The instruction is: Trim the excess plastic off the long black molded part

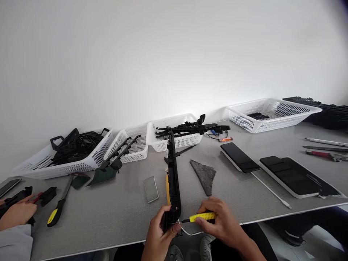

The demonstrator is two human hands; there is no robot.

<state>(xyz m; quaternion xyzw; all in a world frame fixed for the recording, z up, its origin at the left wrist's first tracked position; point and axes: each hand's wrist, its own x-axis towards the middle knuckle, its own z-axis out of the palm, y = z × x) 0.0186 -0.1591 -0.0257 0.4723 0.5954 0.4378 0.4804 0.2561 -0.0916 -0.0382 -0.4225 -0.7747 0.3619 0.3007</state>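
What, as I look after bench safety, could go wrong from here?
The slim tool with the ridged yellow handle, in the right hand, could slip into the left hand: its tip sits near that thumb. The long black plastic part, gripped near one end, might twist under pressure. Black plastic pieces jutting past the rim of a white perforated basket could fall if bumped.
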